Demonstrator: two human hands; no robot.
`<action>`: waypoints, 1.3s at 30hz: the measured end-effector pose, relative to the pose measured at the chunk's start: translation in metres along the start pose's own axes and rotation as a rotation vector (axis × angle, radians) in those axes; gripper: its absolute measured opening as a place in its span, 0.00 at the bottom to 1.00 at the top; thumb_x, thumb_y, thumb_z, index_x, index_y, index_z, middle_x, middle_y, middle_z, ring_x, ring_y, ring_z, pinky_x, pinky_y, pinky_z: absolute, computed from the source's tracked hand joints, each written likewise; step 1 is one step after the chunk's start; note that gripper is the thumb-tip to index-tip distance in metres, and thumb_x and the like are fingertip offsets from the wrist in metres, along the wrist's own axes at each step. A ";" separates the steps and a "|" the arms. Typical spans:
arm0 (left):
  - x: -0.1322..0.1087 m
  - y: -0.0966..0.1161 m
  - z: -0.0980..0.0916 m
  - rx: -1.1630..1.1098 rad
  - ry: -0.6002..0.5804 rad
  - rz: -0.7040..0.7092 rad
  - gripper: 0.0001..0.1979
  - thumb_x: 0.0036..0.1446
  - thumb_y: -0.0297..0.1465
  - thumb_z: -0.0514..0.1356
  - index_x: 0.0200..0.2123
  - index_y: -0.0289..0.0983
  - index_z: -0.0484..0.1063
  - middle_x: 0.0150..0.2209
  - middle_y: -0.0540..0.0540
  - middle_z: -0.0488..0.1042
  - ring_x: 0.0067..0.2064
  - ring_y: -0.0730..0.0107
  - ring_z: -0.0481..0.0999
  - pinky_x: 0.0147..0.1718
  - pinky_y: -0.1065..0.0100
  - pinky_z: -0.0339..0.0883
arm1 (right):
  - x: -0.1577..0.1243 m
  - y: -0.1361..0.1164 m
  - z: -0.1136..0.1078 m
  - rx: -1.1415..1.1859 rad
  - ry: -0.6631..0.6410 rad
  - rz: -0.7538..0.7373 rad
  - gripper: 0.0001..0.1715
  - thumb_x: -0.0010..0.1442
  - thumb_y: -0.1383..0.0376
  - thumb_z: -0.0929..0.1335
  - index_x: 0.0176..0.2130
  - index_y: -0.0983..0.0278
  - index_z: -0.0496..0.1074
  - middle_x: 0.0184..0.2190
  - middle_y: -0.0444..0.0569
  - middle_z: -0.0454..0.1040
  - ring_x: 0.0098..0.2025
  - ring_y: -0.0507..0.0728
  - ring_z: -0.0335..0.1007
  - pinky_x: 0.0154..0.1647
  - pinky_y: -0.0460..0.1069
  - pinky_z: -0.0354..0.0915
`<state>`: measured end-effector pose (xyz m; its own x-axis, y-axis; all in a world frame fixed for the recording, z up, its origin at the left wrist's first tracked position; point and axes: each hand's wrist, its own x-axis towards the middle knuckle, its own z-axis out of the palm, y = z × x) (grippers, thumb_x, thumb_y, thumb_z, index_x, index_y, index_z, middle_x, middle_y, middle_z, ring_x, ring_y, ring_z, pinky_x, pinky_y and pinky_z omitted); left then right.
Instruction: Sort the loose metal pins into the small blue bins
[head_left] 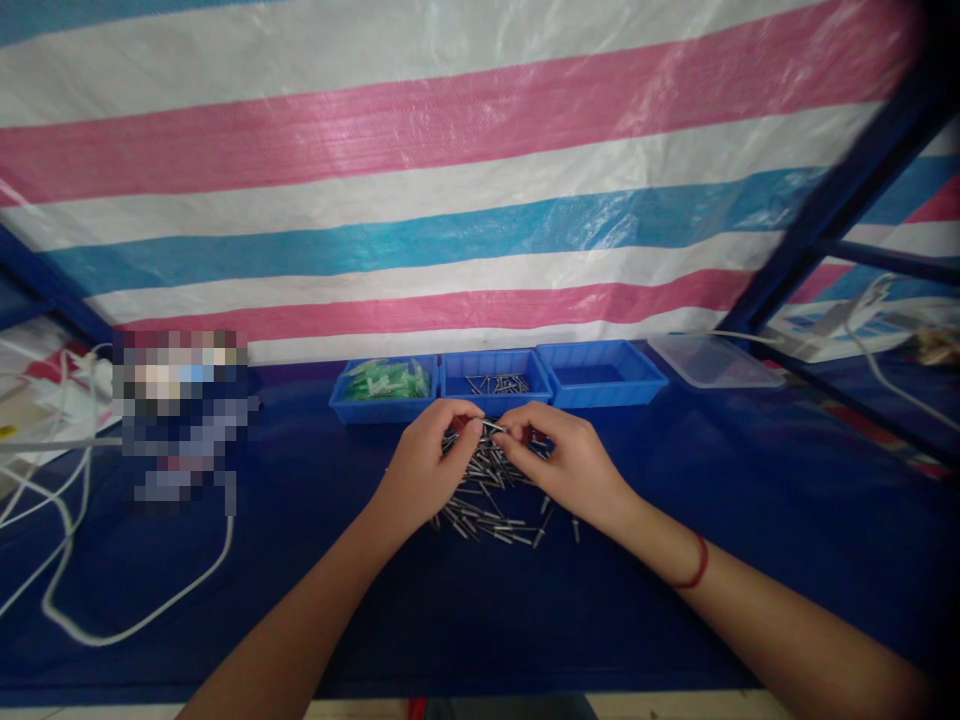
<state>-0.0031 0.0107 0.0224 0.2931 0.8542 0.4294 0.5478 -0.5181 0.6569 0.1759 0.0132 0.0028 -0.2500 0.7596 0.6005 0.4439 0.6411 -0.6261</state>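
A slim silver metal pin (492,426) appears to be pinched by both hands at once: the left hand (429,455) and the right hand (568,455) are brought close together, with thumbs and forefingers closed on its two ends. It is held just above a loose heap of similar silver metal pins (480,500), which is spread on the dark blue bench (450,640) beneath and in front of the hands; a few are scattered toward the right. Beyond, a smaller number of metal pins (504,385) is contained in the middle blue plastic tray (491,361). Green translucent pieces (386,378) are held in the left blue plastic tray (382,410). By judgement, much is left to be handled, since most pins lie loose; whether those in the middle tray are already finished cannot be told. Farther right, a right blue plastic tray (611,394) and a clear plastic lid (716,362) are placed.
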 end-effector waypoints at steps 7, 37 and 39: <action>-0.001 0.000 -0.001 -0.002 -0.126 0.078 0.07 0.63 0.30 0.51 0.38 0.37 0.68 0.37 0.47 0.70 0.39 0.69 0.70 0.41 0.67 0.64 | -0.002 -0.007 -0.002 0.017 0.120 -0.066 0.05 0.56 0.63 0.69 0.30 0.63 0.71 0.22 0.42 0.67 0.26 0.50 0.62 0.28 0.46 0.61; 0.001 -0.021 -0.022 0.286 -0.614 0.196 0.04 0.54 0.30 0.61 0.30 0.40 0.76 0.30 0.50 0.73 0.32 0.71 0.73 0.33 0.72 0.63 | 0.005 0.009 -0.005 -0.222 -0.063 -0.135 0.09 0.59 0.68 0.63 0.35 0.63 0.73 0.24 0.43 0.71 0.29 0.53 0.67 0.35 0.50 0.57; 0.000 -0.019 -0.017 0.300 -0.574 0.214 0.04 0.55 0.29 0.60 0.30 0.39 0.75 0.31 0.49 0.73 0.34 0.69 0.73 0.36 0.71 0.64 | 0.004 0.004 -0.004 -0.223 -0.133 -0.162 0.08 0.59 0.69 0.63 0.35 0.64 0.73 0.25 0.44 0.72 0.29 0.53 0.67 0.36 0.50 0.57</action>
<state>-0.0270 0.0194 0.0209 0.7433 0.6642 0.0797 0.6004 -0.7150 0.3583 0.1805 0.0182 0.0042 -0.4373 0.6663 0.6040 0.5632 0.7265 -0.3936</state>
